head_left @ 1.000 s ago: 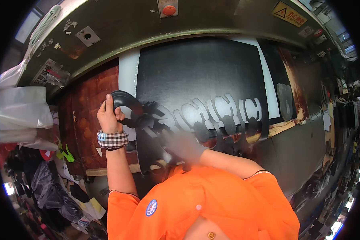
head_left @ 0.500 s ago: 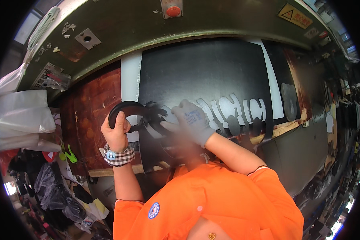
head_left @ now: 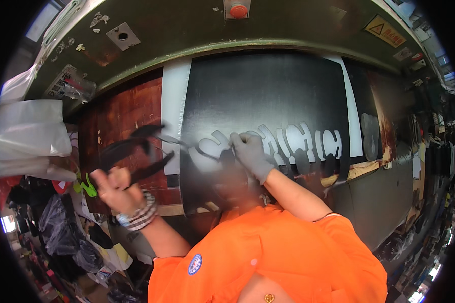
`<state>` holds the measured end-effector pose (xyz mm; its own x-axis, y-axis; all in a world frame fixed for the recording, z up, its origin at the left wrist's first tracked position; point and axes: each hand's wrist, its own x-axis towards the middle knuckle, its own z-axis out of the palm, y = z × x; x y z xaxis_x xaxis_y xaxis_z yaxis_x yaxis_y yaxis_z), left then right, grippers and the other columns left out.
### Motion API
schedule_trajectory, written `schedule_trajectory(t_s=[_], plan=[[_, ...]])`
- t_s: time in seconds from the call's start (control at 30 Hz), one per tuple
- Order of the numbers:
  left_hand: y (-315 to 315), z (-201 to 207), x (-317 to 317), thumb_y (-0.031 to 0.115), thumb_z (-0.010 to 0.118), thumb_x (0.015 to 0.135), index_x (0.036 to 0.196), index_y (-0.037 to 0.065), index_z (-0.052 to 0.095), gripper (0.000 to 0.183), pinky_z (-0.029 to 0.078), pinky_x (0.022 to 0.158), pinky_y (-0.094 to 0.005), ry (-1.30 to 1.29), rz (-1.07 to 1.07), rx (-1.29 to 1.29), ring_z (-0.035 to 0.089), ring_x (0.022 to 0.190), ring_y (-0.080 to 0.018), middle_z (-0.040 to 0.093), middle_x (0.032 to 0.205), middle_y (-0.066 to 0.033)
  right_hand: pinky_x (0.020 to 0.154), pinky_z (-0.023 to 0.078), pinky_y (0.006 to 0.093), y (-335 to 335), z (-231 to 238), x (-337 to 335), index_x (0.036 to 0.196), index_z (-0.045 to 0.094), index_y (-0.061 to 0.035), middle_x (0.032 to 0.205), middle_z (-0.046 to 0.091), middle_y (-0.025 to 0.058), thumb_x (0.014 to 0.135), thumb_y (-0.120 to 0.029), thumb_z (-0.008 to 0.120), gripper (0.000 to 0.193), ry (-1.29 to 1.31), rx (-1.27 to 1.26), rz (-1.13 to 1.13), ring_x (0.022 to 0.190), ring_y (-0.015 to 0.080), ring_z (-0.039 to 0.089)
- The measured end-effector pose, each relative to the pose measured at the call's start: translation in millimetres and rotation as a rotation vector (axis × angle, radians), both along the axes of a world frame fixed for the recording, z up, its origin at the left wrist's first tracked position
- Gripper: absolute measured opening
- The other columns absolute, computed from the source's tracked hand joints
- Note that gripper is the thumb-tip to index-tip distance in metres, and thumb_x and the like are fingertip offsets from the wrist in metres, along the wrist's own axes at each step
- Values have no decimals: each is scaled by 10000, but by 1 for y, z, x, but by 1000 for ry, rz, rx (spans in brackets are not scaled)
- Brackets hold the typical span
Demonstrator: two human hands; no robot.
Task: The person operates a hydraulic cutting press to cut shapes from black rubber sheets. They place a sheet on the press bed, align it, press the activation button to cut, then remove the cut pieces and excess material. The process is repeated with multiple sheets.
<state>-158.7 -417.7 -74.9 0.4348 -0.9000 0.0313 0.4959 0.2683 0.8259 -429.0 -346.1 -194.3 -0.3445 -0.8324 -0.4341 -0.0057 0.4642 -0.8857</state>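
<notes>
A large black sheet (head_left: 268, 91) lies before me, with several curved cut-outs showing white along its near edge. My right hand (head_left: 253, 154), in a grey glove, is closed over that edge between two cut-outs; its fingertips are hidden, so what they grip does not show. Off to the left, my bare left hand (head_left: 117, 189) is smeared by motion. Blurred curved black pieces (head_left: 136, 146) are just beyond its fingers; whether it holds them is unclear. From these a thin black strip (head_left: 174, 140) runs toward the sheet beside my right hand.
Under the sheet is a white board (head_left: 174, 101) on a reddish-brown worktop (head_left: 131, 106). A green machine beam (head_left: 177, 30) with a red button (head_left: 237, 10) spans the far side. A grey sole-shaped piece (head_left: 370, 136) lies right. Clear plastic sheeting (head_left: 33, 126) hangs left.
My left hand has swung left and toward me, and the black pieces have moved left from the sheet over the brown worktop. My right hand has closed at the sheet's cut edge.
</notes>
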Motion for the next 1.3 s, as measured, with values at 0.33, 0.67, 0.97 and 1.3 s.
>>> schedule_trajectory(t_s=[0.33, 0.67, 0.97, 1.3], plan=[[-35, 59, 128, 236, 635, 984, 788, 30, 532, 302, 345, 441, -252, -510, 126, -118, 424, 467, -108, 484, 590, -27, 625, 476, 236, 26, 20, -39, 1101, 659, -14, 816, 616, 20, 997, -279, 571, 298, 18, -206, 142, 698, 93, 588], [-64, 13, 191, 201, 677, 952, 1012, -7, 654, 217, 510, 624, -305, -913, 96, -65, 599, 645, -151, 647, 753, -66, 536, 449, 220, 101, 39, -128, 1065, 673, -15, 741, 611, 17, 987, -281, 584, 291, 63, -61, -235, 574, 79, 540], [-45, -154, 97, 15, 717, 755, 1293, 51, 580, 556, 470, 774, -416, -2005, -393, -350, 567, 782, -330, 561, 796, -122, 538, 428, 215, 141, 27, -166, 1080, 664, 5, 757, 603, 11, 992, -254, 583, 286, 175, -106, -285, 595, 77, 534], [64, -123, 28, 152, 694, 859, 1386, 82, 502, 566, 485, 842, -433, -1593, -308, 302, 609, 1027, -313, 603, 1116, -191, 839, 505, 333, 240, -29, -258, 1159, 641, 22, 1030, 686, 129, 925, -274, 666, 377, 950, 195, -457, 931, 213, 637]])
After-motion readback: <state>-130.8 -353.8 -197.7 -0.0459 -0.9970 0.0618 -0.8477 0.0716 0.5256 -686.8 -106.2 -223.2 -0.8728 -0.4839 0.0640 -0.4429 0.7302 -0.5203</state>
